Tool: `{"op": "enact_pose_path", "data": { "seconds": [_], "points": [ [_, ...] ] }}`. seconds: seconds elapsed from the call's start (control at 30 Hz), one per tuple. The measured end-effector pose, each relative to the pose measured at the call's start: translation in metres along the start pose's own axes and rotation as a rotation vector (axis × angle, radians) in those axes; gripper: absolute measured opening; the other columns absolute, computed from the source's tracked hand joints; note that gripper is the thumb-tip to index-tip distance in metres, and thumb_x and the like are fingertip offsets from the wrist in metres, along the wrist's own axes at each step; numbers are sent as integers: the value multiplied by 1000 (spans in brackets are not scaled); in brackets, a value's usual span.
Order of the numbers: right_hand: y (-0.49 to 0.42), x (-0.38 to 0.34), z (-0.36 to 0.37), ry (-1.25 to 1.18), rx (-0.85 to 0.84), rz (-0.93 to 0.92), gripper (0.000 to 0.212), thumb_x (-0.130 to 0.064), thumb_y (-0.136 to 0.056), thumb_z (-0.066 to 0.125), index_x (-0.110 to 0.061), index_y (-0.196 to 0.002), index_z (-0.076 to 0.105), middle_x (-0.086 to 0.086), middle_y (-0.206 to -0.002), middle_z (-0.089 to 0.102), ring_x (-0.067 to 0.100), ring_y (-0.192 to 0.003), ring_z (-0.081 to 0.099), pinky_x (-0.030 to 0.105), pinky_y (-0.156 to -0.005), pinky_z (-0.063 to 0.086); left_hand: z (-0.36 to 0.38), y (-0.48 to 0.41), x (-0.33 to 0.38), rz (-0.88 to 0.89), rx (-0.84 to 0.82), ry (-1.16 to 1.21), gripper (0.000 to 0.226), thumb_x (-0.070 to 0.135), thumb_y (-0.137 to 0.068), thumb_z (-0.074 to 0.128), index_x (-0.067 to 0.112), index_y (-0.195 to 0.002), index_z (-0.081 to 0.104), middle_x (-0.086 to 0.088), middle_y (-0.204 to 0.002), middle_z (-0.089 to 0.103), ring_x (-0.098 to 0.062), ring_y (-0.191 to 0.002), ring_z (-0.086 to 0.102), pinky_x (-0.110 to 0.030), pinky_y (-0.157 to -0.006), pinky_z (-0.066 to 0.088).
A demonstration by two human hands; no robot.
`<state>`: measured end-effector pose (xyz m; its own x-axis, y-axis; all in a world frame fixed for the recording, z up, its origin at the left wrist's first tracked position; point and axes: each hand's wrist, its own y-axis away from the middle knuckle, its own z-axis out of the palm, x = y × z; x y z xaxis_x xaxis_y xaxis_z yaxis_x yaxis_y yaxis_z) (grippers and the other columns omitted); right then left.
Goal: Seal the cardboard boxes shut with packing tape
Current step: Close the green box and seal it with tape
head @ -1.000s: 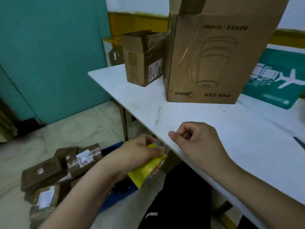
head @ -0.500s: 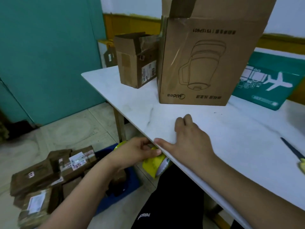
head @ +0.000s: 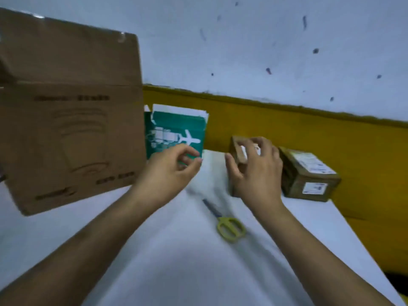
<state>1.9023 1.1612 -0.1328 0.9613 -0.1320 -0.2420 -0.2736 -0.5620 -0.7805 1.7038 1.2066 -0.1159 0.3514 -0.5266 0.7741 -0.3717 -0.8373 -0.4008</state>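
Right now the person is reaching for a box to tape. The scissors (head: 227, 221) lie on the white table (head: 176, 261), and both hands are past them, further from the person.

The right hand (head: 254, 171) is just past the scissors. Its fingers are spread apart and bent over the small box (head: 236, 149). I cannot tell if they touch the box yet, and they do not look closed on it. The left hand (head: 170, 168) is past the scissors and to their left. Its fingers are loosely bent and it holds nothing I can see.

A second box (head: 309, 173) sits past the scissors on the right, just beside the small one. The big box (head: 70, 120) stands far to the left of the scissors with its top flap up. The green box (head: 176, 133) stands past the scissors, behind the left hand, with a torn top.

I think this is the start of a new box: pick it, bring it close, then tape it. No tape shows anywhere. So next the right hand needs to close on the small box and slide it toward the scissors. Then the person needs to get the tape, press the flaps flat and pull a strip over the gap. The scissors are close by for the cut.
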Motion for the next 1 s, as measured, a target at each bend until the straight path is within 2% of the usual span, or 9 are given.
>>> {"op": "enact_pose_path", "data": {
  "seconds": [0.13,0.23,0.33,0.5,0.6,0.7,0.77,0.87,1.0],
  "points": [
    [-22,88,12,-36,-366,155,70,-66,-85,57,-35,-146,42,5,-157,25,29,-143,24,44,-113,27,93,-63,-1,71,-200,-96,64,48,-94,60,39,-151,32,5,-152,44,-18,-131,51,-35,-104,46],
    [-21,112,25,-130,-534,101,70,-52,-85,67,-24,-146,46,1,-156,32,21,-141,35,28,-111,28,131,-91,-15,44,-377,27,68,45,-95,60,42,-153,27,7,-156,40,-15,-135,47,-31,-107,45],
    [-26,122,37,24,-484,69,67,-56,-89,59,-25,-146,44,-1,-154,38,23,-138,37,37,-111,35,153,-112,-25,49,-427,39,58,44,-95,60,42,-149,37,5,-152,46,-15,-131,51,-33,-105,49],
    [-39,109,33,439,-548,-9,70,-70,-92,34,-30,-150,34,-5,-158,32,23,-148,17,44,-119,10,151,-123,-24,78,-503,8,59,48,-97,54,42,-151,31,7,-156,39,-16,-137,45,-35,-110,44],
    [-53,75,32,246,-517,43,78,-76,-89,27,-25,-147,40,0,-160,27,23,-149,17,44,-120,6,115,-123,-24,156,-278,-104,54,57,-97,43,36,-147,39,13,-152,41,-10,-135,43,-32,-106,42],
    [-74,25,52,-70,-353,2,70,-61,-91,47,-22,-149,37,-1,-156,34,19,-143,29,35,-116,25,68,-128,-38,156,205,-76,27,40,-103,43,29,-125,55,11,-126,53,-6,-114,52,-28,-94,48],
    [-90,-10,78,-237,-359,-13,76,-50,-90,61,-24,-153,26,-3,-157,31,17,-142,31,33,-112,32,46,-129,-57,78,379,9,14,25,-103,47,26,-111,58,11,-111,53,-6,-102,55,-29,-87,52],
    [-116,-42,123,-327,-469,11,81,-44,-86,71,-25,-151,26,-2,-154,35,18,-140,35,36,-110,38,30,-118,-81,2,353,-6,14,14,-100,50,23,-102,60,10,-104,52,-9,-98,58,-30,-82,55],
    [-130,-55,145,-370,-432,124,17,-28,-88,71,-24,-96,56,-1,-102,66,19,-93,65,39,-76,60,14,-103,-103,-13,239,-10,17,11,-99,51,24,-97,62,9,-106,56,2,-95,57,-16,-79,52]
  ]
}}
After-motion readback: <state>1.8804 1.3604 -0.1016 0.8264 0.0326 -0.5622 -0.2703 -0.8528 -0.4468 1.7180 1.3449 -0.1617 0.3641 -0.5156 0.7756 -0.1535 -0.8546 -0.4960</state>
